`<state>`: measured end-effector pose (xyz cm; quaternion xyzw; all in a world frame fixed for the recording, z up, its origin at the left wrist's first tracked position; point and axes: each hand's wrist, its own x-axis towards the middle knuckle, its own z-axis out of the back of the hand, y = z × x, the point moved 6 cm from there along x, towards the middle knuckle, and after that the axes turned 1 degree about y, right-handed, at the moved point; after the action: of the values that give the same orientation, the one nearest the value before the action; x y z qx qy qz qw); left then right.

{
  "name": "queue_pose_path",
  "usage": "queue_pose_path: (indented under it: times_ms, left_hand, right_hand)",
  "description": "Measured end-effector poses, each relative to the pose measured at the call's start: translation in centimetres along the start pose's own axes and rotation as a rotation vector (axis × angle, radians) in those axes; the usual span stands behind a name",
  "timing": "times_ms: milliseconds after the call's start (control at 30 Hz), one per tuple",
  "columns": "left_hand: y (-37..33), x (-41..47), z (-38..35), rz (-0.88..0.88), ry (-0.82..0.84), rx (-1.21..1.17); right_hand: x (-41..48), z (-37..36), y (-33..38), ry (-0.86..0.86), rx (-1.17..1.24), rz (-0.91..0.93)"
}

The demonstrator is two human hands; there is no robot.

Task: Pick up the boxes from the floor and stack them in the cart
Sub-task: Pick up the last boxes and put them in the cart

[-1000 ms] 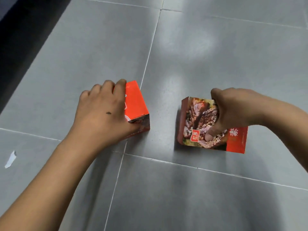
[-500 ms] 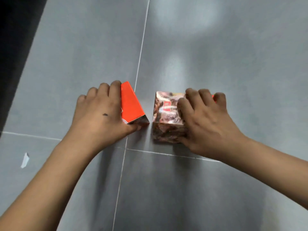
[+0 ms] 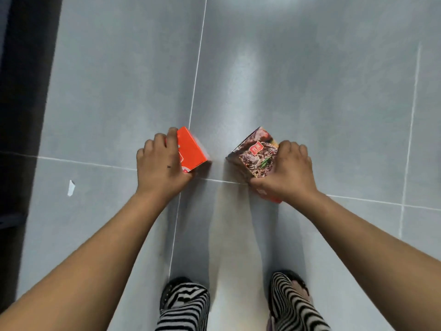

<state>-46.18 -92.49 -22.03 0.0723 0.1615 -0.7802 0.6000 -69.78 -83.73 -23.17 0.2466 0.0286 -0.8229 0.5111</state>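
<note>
My left hand [image 3: 160, 166] grips an orange box [image 3: 192, 151] from its left side, fingers curled over the top edge. My right hand [image 3: 287, 172] grips a second box [image 3: 254, 152] printed with a meat picture and a small red label, tilted on one corner. Both boxes are held above the grey tiled floor [image 3: 310, 91], a short gap between them. No cart shows in this view.
My two feet in zebra-striped slippers [image 3: 185, 301] stand at the bottom of the view. A small scrap of white paper [image 3: 70, 187] lies on the floor at the left. A dark strip [image 3: 21, 103] runs along the left edge.
Both hands have lifted their boxes off the floor. The view has risen and pulled back, so my feet now show. The right box has tilted and moved slightly away from the orange one.
</note>
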Motion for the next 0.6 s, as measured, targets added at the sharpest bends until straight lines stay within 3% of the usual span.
queue_pose_path:
  times_ms: [100, 433, 600]
  left_hand:
    - [0.4, -2.5, 2.6, 0.178, 0.034, -0.112]
    - [-2.2, -12.3, 26.4, 0.162, -0.076, -0.021]
    - [-2.5, -17.5, 36.9, 0.324, -0.112, -0.106]
  right_hand:
    - [-2.8, 2.3, 0.0, 0.038, -0.019, -0.041]
    - [-14.9, 21.2, 7.8, 0.210, -0.135, 0.256]
    - [-20.0, 29.5, 11.1, 0.244, -0.137, 0.307]
